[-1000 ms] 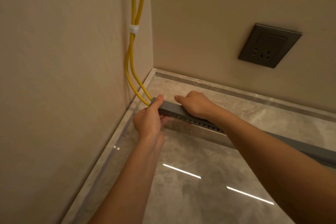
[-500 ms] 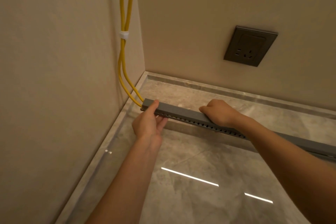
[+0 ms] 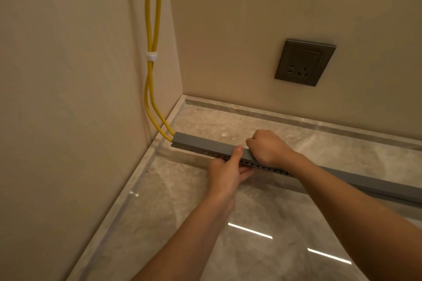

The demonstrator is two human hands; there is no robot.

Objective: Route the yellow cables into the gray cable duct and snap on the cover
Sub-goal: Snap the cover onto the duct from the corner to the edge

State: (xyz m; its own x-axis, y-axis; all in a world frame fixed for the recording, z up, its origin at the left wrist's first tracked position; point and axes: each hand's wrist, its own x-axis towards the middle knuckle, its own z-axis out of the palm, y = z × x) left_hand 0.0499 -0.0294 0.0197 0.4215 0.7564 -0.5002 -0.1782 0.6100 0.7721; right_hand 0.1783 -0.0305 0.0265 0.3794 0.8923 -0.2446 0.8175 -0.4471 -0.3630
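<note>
Beige walls meet at a corner over a glossy marble floor [image 3: 182, 194]. One gray duct [image 3: 388, 186] runs out from near the left wall, cover [image 3: 201, 141] on top. Two yellow cables [image 3: 149, 89], cinched by one white tie [image 3: 151, 56], drop down that wall into the duct's end. The left hand [image 3: 226, 173] grips the duct, thumb on the cover, fingers underneath. Just beside it, the right hand [image 3: 269, 148] curls over the top. One dark outlet [image 3: 304, 61] sits on the back wall.

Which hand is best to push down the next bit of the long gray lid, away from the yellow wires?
Probably the right hand: it rests on top of the long gray plastic cover, farther from the yellow cables. The left hand pinches the perforated gray duct sideways.
</note>
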